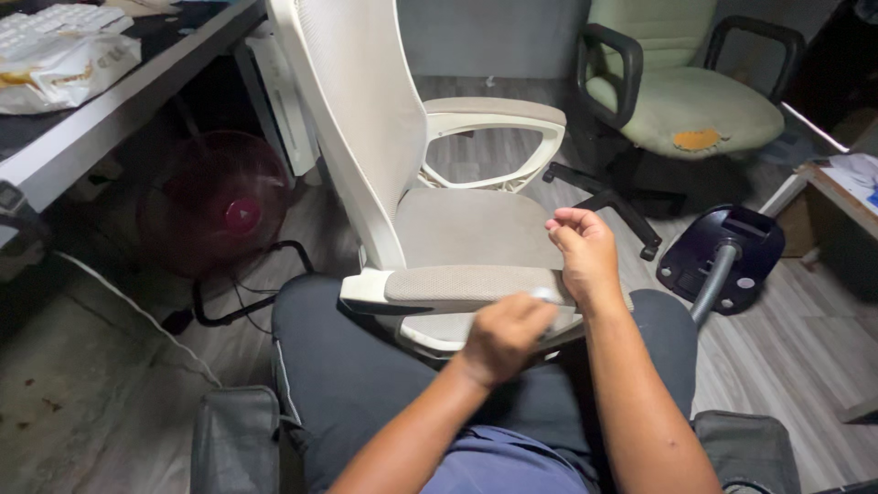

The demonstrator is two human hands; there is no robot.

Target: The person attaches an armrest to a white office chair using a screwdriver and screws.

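Armrest padding, grey and speckled, tops the near white plastic arm [457,285] of a white mesh-backed office chair [366,119] that stands directly in front of the seated person's knees. The left hand [506,337] hovers over the right end of that armrest pad, fingers curled inward around something small and pale [543,295] at the fingertips; what it is cannot be told, since the hand is blurred. The right hand [583,249] rests just beyond the same end of the pad, its grip narrow: fingers bent loosely toward the palm, and whether it pinches anything cannot be told. Both hands sit close together, nearly touching.

Beyond the armrest lies the chair's grey fabric seat [476,229], and past it the far armrest [498,119], a white loop with the same grey pad. The tall backrest tilts up to the left.

Left of the chair, a dark red round floor fan [219,201] stands on the wood-look floor [805,348] under a dark bench with a white edge [101,119], which carries a crinkled plastic bag [64,69]. To the right, a dark blue vacuum cleaner [722,261] with a grey hose sits on the floor, and behind it a pale green office chair with black arms [686,101]. The person's dark trousers [366,366] fill the lower foreground.
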